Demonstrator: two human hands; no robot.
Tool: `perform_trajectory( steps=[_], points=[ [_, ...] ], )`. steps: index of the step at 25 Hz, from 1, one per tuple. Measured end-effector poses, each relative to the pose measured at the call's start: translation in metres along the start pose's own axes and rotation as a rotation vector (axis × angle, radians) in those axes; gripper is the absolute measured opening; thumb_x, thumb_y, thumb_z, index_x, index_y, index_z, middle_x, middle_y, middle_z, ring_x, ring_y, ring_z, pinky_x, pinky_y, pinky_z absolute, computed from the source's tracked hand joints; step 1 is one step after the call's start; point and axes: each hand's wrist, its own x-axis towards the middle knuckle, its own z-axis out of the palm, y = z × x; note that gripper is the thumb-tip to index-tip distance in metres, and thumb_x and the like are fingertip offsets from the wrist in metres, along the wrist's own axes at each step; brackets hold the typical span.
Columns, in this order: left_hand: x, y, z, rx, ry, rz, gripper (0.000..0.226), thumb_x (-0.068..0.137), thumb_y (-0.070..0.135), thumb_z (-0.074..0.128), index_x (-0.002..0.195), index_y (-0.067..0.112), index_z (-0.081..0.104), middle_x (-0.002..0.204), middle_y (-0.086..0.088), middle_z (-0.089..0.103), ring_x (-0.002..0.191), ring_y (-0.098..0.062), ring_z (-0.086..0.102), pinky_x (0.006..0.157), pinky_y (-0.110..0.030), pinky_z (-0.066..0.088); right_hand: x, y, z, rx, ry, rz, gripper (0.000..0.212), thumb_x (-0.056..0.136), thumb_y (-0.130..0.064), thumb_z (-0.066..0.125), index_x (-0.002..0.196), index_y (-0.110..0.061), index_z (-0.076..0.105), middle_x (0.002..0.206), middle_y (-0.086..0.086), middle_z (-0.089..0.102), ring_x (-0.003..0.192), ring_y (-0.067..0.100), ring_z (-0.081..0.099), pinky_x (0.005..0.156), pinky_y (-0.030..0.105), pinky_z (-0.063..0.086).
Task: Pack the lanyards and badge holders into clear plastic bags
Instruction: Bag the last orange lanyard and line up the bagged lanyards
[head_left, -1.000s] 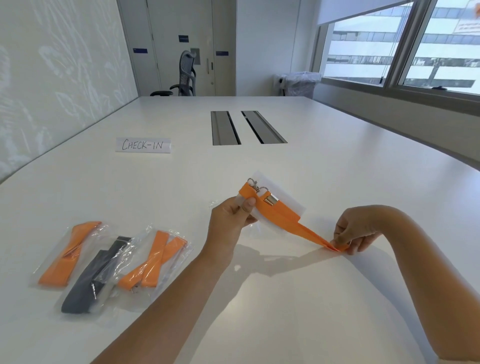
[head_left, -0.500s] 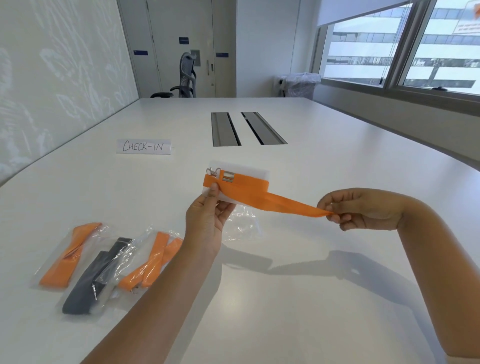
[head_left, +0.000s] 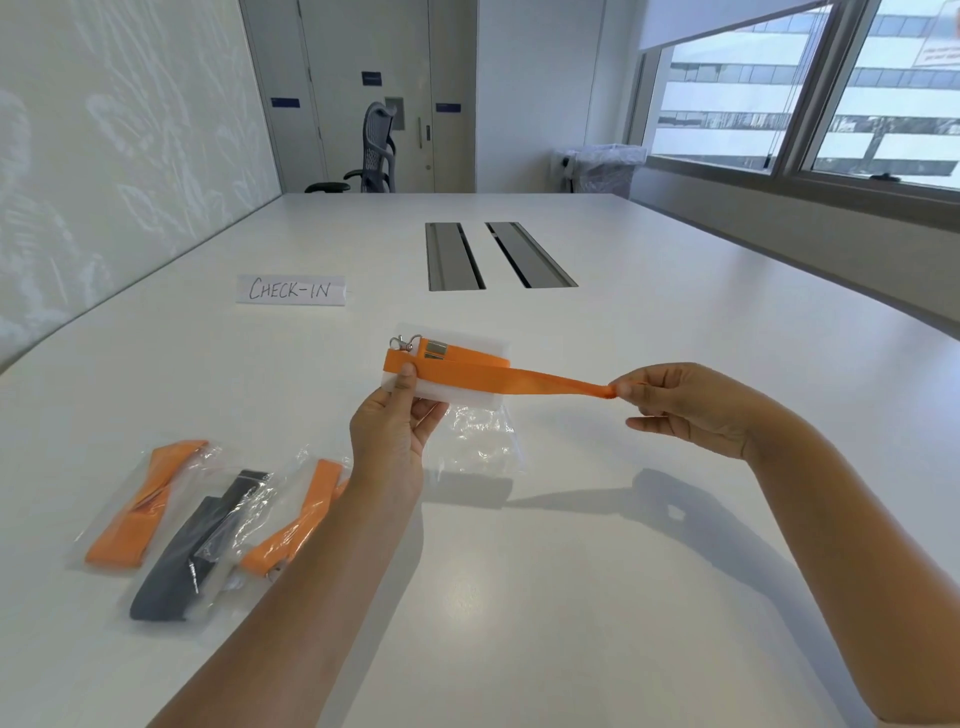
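My left hand (head_left: 390, 432) pinches a frosted white badge holder (head_left: 457, 387) together with the clip end of an orange lanyard (head_left: 498, 370), held above the table. The lanyard's metal clip sits at the holder's upper left. My right hand (head_left: 685, 402) grips the lanyard's other end and holds the strap taut to the right. An empty clear plastic bag (head_left: 480, 436) lies on the table just beneath the holder. At the left lie three filled bags: one with an orange lanyard (head_left: 137, 506), one with a dark grey lanyard (head_left: 200, 545), one with an orange lanyard (head_left: 293, 527).
A white paper sign reading CHECK-IN (head_left: 291, 289) lies further back on the left. Two grey cable hatches (head_left: 493, 254) are set in the white table (head_left: 571, 571). An office chair (head_left: 371, 150) stands at the far end, a lined bin (head_left: 605, 166) near the window.
Both hands lifted the lanyard and badge holder off the table and levelled them. My right hand rose and drew the strap out straight to the right.
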Motion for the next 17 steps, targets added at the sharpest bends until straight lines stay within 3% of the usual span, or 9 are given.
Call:
perform_trajectory(
  steps=[5,10,17],
  points=[
    [0.000,-0.001,0.001,-0.082,-0.004,-0.029,0.012,0.089,0.021,0.055,0.093,0.010,0.061,0.081,-0.002,0.071,0.071,-0.011,0.070,0.059,-0.023,0.056,-0.002,-0.002,0.006,-0.054,0.208,-0.035,0.027,0.063,-0.044,0.069,0.069,-0.018,0.067,0.051,-0.007,0.040,0.054,0.009,0.040,0.062,0.022,0.046],
    [0.000,0.002,0.002,-0.098,0.030,-0.036,0.012,0.090,0.021,0.054,0.088,0.010,0.060,0.069,0.002,0.073,0.065,-0.007,0.070,0.053,-0.019,0.054,-0.003,-0.004,0.010,0.013,0.189,-0.086,0.028,0.059,-0.046,0.071,0.054,-0.020,0.064,0.048,-0.007,0.036,0.050,0.009,0.034,0.050,0.019,0.040],
    [0.008,0.010,-0.009,-0.103,0.143,-0.048,0.011,0.090,0.018,0.055,0.086,0.009,0.058,0.085,-0.007,0.065,0.061,-0.009,0.069,0.053,-0.023,0.056,-0.003,-0.008,0.017,-0.027,0.134,-0.167,0.028,0.061,-0.045,0.071,0.052,-0.020,0.062,0.049,-0.007,0.034,0.049,0.009,0.032,0.047,0.015,0.038]
  ],
)
